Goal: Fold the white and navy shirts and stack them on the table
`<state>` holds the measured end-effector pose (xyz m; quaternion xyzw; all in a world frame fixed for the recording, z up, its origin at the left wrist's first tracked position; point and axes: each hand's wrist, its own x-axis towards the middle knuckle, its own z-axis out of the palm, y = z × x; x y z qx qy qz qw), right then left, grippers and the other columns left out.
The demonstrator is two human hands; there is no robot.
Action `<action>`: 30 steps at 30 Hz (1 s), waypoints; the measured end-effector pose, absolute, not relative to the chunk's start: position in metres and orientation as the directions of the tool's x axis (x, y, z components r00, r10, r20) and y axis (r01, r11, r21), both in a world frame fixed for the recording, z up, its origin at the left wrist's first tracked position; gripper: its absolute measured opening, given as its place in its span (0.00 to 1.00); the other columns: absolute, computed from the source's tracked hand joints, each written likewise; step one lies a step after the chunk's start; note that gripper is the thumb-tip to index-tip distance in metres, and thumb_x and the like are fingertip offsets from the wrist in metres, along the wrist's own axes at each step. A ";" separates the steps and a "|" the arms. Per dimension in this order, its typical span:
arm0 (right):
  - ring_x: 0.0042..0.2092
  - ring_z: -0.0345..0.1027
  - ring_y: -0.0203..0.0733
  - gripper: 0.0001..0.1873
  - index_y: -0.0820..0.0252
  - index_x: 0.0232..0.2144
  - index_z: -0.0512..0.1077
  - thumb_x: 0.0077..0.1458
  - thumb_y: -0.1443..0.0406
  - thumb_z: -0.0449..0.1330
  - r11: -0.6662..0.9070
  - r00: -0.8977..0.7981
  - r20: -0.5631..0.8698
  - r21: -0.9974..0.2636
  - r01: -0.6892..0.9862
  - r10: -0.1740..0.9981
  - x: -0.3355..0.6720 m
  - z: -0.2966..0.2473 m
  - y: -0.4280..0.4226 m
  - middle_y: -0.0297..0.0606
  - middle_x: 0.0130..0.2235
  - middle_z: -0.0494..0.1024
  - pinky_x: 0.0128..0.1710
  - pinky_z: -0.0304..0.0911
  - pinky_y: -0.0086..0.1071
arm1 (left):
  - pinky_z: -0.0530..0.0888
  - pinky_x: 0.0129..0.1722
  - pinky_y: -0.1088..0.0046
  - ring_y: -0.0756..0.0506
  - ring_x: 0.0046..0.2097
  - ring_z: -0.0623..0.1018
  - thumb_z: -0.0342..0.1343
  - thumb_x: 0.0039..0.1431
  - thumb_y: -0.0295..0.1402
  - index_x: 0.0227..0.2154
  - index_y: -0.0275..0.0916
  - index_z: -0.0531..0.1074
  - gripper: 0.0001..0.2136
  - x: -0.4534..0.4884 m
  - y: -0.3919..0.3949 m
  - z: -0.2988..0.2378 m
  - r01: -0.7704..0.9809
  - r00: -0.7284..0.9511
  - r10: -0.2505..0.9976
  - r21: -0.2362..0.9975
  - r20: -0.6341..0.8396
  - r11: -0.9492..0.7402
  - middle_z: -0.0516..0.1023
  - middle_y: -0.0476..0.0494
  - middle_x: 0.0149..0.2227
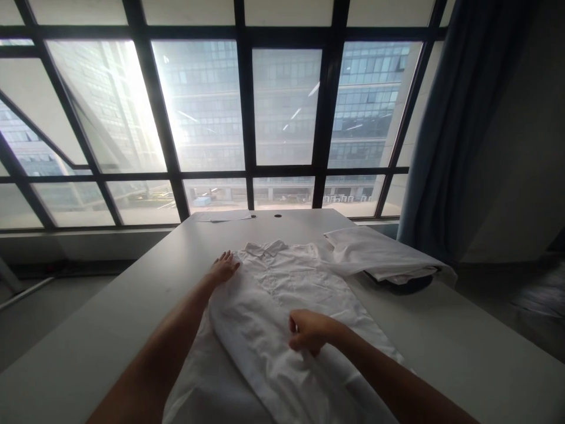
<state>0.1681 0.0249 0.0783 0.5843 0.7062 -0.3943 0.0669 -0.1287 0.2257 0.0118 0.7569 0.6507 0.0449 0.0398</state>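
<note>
A white collared shirt (pixel 282 282) lies flat on the white table (pixel 110 318), collar toward the window, its left side folded over the body. My left hand (pixel 224 267) rests flat on the shirt's left shoulder edge, fingers stretched out. My right hand (pixel 309 331) is curled in a pinch over the middle of the shirt, on the folded sleeve fabric.
More white cloth (pixel 375 253) is piled at the right on something dark. A sheet of paper (pixel 223 217) and two cable holes lie at the table's far edge. Large windows stand behind it, and a dark curtain (pixel 450 135) hangs at the right.
</note>
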 end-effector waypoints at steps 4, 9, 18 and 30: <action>0.18 0.64 0.31 0.10 0.60 0.40 0.69 0.54 0.70 0.59 -0.030 -0.322 -0.576 -0.517 0.856 0.751 0.182 0.073 0.023 0.24 0.22 0.69 0.19 0.63 0.25 | 0.49 0.67 0.54 0.40 0.72 0.44 0.32 0.68 0.51 0.69 0.36 0.47 0.33 -0.130 0.231 -0.002 0.980 0.170 0.984 0.115 -0.045 -0.164 0.40 0.35 0.72; 0.38 0.77 0.49 0.10 0.62 0.41 0.74 0.55 0.66 0.62 0.218 -0.286 -0.235 -0.279 0.935 0.929 0.177 0.080 0.012 0.44 0.38 0.80 0.39 0.69 0.37 | 0.45 0.67 0.52 0.41 0.71 0.46 0.33 0.69 0.47 0.69 0.34 0.50 0.31 -0.116 0.229 -0.001 0.984 0.171 0.983 0.037 0.066 -0.174 0.44 0.36 0.71; 0.71 0.40 0.52 0.39 0.62 0.68 0.54 0.63 0.45 0.48 0.672 -0.705 0.067 -0.380 0.636 0.706 0.152 0.026 0.004 0.49 0.69 0.51 0.69 0.34 0.51 | 0.48 0.68 0.56 0.41 0.71 0.46 0.35 0.68 0.51 0.69 0.34 0.49 0.33 -0.105 0.243 -0.011 0.987 0.134 0.990 0.089 0.039 -0.137 0.44 0.37 0.71; 0.72 0.32 0.52 0.48 0.61 0.70 0.46 0.59 0.39 0.49 0.662 -0.714 0.010 -0.382 0.645 0.701 0.185 0.039 -0.012 0.48 0.71 0.44 0.69 0.25 0.52 | 0.51 0.67 0.54 0.38 0.70 0.54 0.37 0.69 0.49 0.66 0.33 0.58 0.31 -0.077 0.142 -0.011 0.951 0.303 0.939 0.006 0.160 -0.308 0.56 0.33 0.68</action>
